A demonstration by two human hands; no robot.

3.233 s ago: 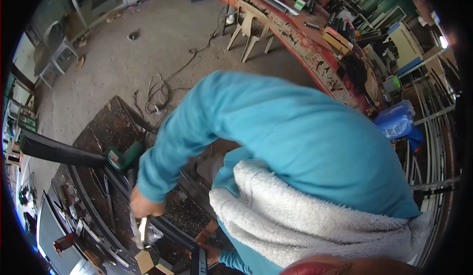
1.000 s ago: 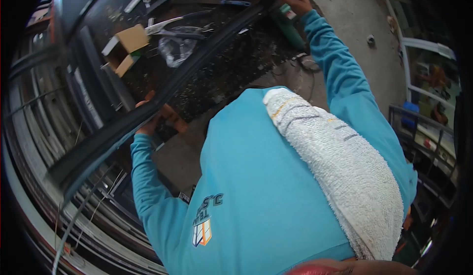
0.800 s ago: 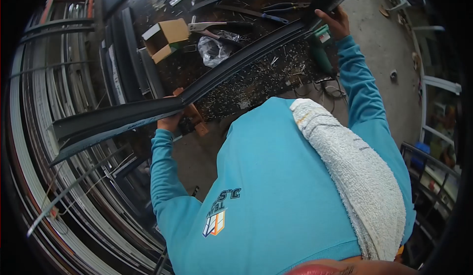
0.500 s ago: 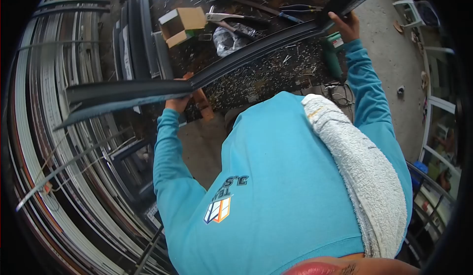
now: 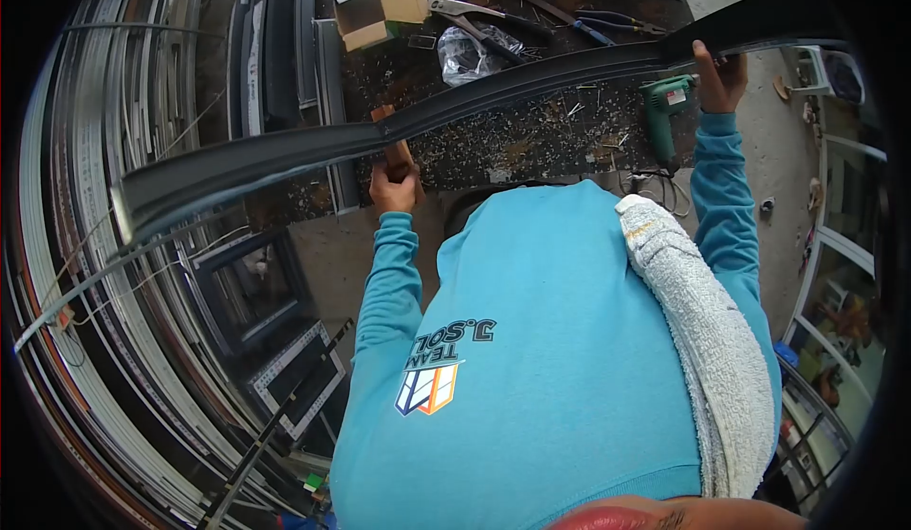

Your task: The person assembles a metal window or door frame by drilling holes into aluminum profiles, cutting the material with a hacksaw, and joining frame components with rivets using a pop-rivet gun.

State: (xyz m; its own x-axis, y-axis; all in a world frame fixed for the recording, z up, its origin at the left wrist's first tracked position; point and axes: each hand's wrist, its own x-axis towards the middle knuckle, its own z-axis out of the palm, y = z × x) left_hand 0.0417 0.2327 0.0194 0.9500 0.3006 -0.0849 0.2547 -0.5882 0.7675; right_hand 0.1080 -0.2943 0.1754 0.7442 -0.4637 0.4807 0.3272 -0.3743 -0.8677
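Note:
A long dark metal frame [image 5: 531,79] spans the view, with bends near its left third and at the right. My right hand [image 5: 721,79] is closed on it by the right bend, thumb on the near face. At the left bend, a brown wooden block [image 5: 397,153] crosses under the frame, its far end showing beyond. My left hand [image 5: 394,190] is closed around the block's near end, just below the frame. A green power drill [image 5: 669,117] lies on the dark worktable [image 5: 517,155], left of my right hand.
Beyond the frame lie an open cardboard box [image 5: 403,0], locking pliers [image 5: 465,8], a clear plastic bag [image 5: 465,58] and blue-handled pliers [image 5: 622,23]. Metal shavings and screws litter the table. Long profiles [image 5: 85,274] are stacked at left. Glazed panels [image 5: 849,179] stand at right.
My left hand has moved from the frame's left bend onto the wooden block. The frame's left and right parts now lie flatter, and my right hand still holds it.

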